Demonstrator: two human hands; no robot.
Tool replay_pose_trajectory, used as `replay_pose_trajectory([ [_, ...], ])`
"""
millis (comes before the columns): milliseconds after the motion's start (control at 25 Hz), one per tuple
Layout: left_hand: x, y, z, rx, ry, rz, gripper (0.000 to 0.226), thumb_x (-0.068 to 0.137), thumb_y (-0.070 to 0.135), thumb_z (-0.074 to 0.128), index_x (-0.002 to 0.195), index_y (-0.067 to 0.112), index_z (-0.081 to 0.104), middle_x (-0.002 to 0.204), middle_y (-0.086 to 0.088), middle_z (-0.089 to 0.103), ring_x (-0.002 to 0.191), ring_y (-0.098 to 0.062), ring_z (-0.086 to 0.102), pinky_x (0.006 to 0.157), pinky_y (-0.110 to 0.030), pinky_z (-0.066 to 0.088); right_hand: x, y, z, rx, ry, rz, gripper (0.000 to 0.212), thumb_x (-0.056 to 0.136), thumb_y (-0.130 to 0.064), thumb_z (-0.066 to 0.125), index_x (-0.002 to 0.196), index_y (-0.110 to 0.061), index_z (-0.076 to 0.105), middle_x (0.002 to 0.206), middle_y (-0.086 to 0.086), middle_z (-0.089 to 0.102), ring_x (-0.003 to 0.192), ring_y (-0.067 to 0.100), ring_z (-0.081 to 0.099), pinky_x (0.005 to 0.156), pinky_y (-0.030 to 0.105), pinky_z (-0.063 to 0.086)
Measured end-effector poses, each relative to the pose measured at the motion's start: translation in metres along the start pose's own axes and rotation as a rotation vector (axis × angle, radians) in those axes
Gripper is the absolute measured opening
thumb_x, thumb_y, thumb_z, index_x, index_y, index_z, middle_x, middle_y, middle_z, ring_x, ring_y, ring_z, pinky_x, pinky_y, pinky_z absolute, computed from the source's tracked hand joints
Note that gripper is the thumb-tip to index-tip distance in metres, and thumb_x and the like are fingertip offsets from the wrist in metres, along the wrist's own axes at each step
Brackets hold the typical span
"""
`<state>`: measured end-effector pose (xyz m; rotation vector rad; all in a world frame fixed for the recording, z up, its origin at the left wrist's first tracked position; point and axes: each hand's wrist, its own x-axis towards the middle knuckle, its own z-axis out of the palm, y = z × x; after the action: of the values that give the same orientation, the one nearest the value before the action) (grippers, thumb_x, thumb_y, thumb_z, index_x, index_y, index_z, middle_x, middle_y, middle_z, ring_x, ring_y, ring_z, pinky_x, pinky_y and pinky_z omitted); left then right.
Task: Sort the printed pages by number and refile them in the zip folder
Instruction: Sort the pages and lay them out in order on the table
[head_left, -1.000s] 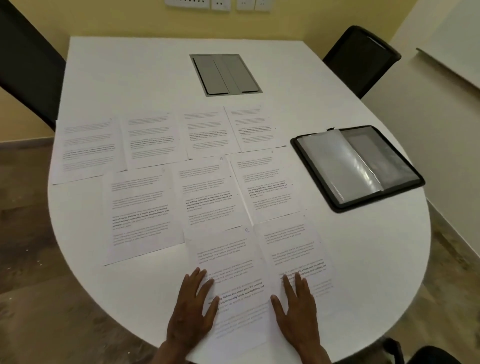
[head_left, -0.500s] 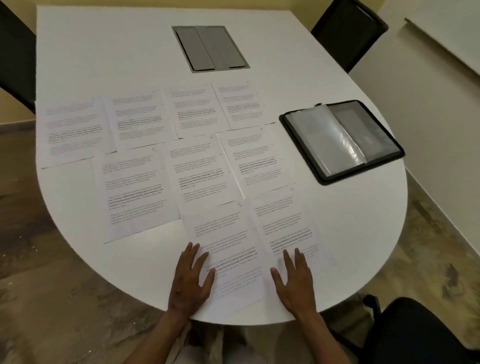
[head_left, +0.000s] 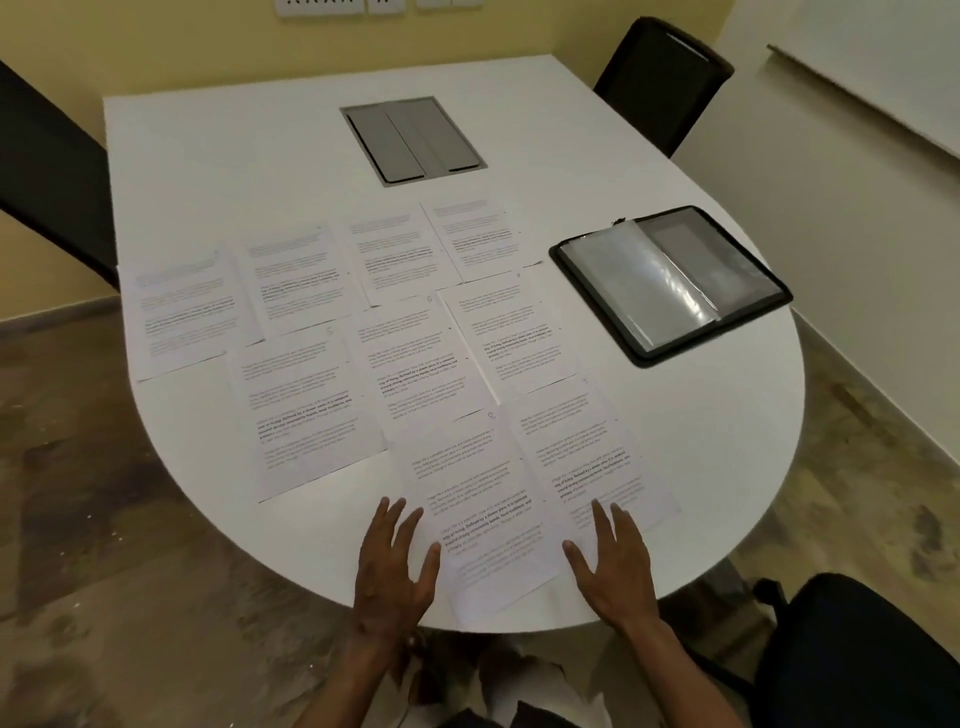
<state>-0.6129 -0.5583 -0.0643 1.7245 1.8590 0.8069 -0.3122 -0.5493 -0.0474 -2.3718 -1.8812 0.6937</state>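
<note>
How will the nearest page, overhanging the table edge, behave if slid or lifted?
The nearest page looks like one thin sheet, so it likely flops when lifted. On the smooth white table it probably slides easily. It overlaps its neighbour, so that may drag along.

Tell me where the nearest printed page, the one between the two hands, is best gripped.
Probably at its near edge, coming from the person's side. The white printed page lies flat on the white round-ended table, but its near corner overhangs the table edge, so the left hand or right hand could likely pinch it there without prying.
</note>
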Motion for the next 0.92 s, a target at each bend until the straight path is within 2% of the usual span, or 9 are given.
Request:
replay_pose_trajectory([
  [80, 0.001, 0.004, -0.012, -0.031, -0.064, -0.054, 0.068, 0.089, 0.06, 0.048, 0.148, 0.027, 0.04, 0.154, 0.003, 0.041, 0.147, -0.016, 0.028, 0.116, -0.047, 0.035, -0.001, -0.015, -0.008, 0.011, 0.009, -0.046, 0.088, 0.089, -0.072, 0.028, 0.16, -0.026, 0.002, 0.168, 0.004, 0.003, 0.155, 0.022, 0.002, 0.125, 0.04, 0.005],
  [200, 0.003, 0.023, -0.026, -0.055, -0.12, -0.03, 0.082, 0.087, 0.064, 0.048, 0.156, 0.031, 0.019, 0.16, 0.016, 0.02, 0.149, -0.006, 0.013, 0.118, -0.03, 0.02, -0.004, -0.034, -0.013, 0.063, 0.069, -0.116, 0.089, 0.088, -0.072, 0.03, 0.16, -0.028, 0.003, 0.168, 0.0, 0.003, 0.155, 0.019, 0.002, 0.124, 0.038, 0.004],
  [280, -0.003, 0.039, -0.044, -0.016, 0.004, -0.004, 0.085, 0.086, 0.065, 0.047, 0.158, 0.029, 0.016, 0.159, 0.019, 0.013, 0.149, -0.003, 0.006, 0.116, -0.03, 0.019, -0.014, -0.047, -0.02, 0.092, 0.104, -0.213, 0.09, 0.088, -0.075, 0.03, 0.16, -0.028, 0.004, 0.167, -0.004, 0.003, 0.155, 0.017, 0.003, 0.125, 0.038, 0.006],
  [320, -0.001, 0.041, -0.047, 0.001, 0.013, -0.001, 0.086, 0.087, 0.066, 0.046, 0.158, 0.029, 0.015, 0.16, 0.019, 0.012, 0.15, -0.003, 0.004, 0.115, -0.031, 0.02, -0.013, -0.047, -0.019, 0.091, 0.108, -0.218, 0.091, 0.087, -0.078, 0.028, 0.16, -0.029, 0.004, 0.167, -0.005, 0.003, 0.155, 0.017, 0.002, 0.125, 0.038, 0.006],
  [520, -0.004, 0.026, -0.045, 0.119, -0.067, -0.002, 0.086, 0.086, 0.072, 0.033, 0.155, 0.031, 0.001, 0.165, 0.01, 0.006, 0.152, -0.006, -0.006, 0.121, -0.039, 0.026, -0.004, -0.043, -0.021, 0.05, 0.068, -0.217, 0.091, 0.085, -0.077, 0.026, 0.157, -0.031, -0.006, 0.169, 0.003, 0.001, 0.155, 0.02, -0.001, 0.125, 0.041, 0.006],
  [640, 0.005, 0.027, -0.047, 0.165, -0.018, -0.024, 0.086, 0.088, 0.07, 0.035, 0.156, 0.031, -0.001, 0.165, 0.011, 0.002, 0.151, -0.006, -0.01, 0.122, -0.036, 0.023, 0.017, -0.045, -0.038, 0.07, 0.115, -0.301, 0.097, 0.082, -0.08, 0.025, 0.159, -0.026, 0.002, 0.168, 0.007, 0.008, 0.155, 0.023, 0.005, 0.125, 0.045, 0.011],
  [920, 0.033, 0.063, -0.049, 0.245, 0.185, -0.073, 0.084, 0.092, 0.061, 0.042, 0.159, 0.023, 0.007, 0.166, 0.005, 0.011, 0.153, -0.011, -0.005, 0.121, -0.035, 0.02, 0.091, -0.054, -0.086, 0.004, 0.153, -0.523, 0.096, 0.086, -0.081, 0.021, 0.16, -0.022, 0.01, 0.165, 0.012, 0.019, 0.153, 0.029, 0.014, 0.119, 0.052, 0.023],
])
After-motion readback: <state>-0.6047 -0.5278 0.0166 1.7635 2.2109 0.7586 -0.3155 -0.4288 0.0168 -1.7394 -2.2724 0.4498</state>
